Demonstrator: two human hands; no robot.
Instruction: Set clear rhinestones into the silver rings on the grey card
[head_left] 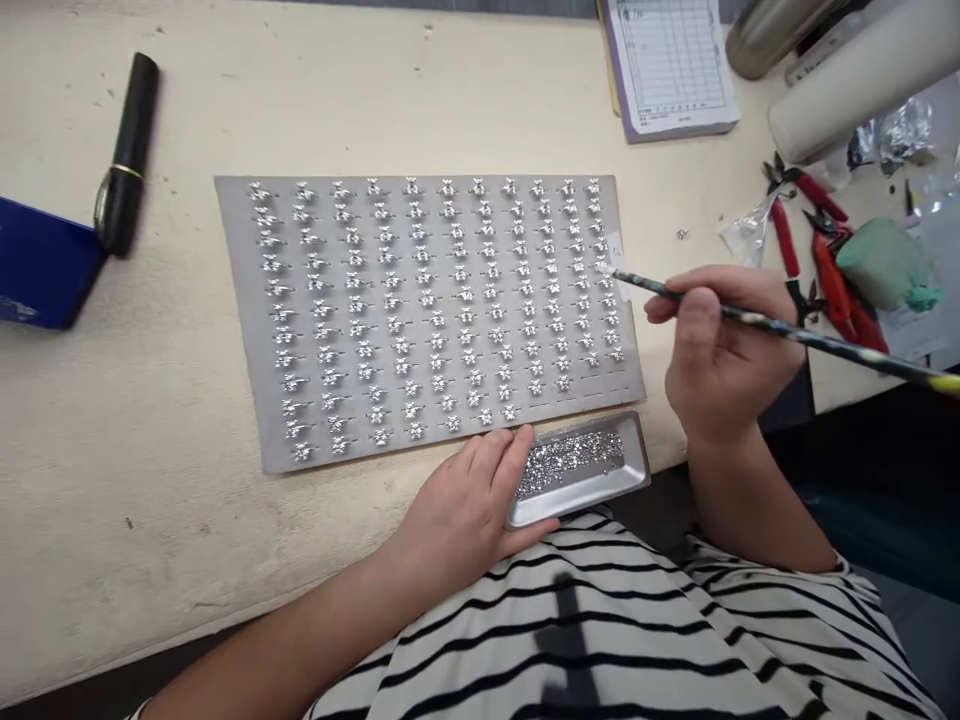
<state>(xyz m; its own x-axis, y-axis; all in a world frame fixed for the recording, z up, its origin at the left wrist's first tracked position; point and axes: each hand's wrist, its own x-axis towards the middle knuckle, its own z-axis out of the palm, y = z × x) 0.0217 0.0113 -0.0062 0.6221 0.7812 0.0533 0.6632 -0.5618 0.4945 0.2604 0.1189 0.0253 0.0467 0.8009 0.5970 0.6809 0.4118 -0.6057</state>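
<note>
A grey board (240,300) lies flat on the table, set with rows of small silvery rings (437,318). My right hand (731,350) pinches a thin dark patterned stick (795,333), its pale tip at a ring near the board's right edge. Below the board, my left hand (480,490) grips the left end of a shallow metal tray (585,500), thumb underneath and fingers along the upper rim. Many tiny sparkling stones (566,458) lie in the tray. A few slots at the board's lower right hold no rings.
A black pen (131,150) and a blue box (45,265) are at the left. Upper right are a form pad (671,60) and a white roll (862,75). Red-handled pliers (832,270) lie beside a green wrapped bundle (889,262). One tiny piece (682,234) rests right of the board.
</note>
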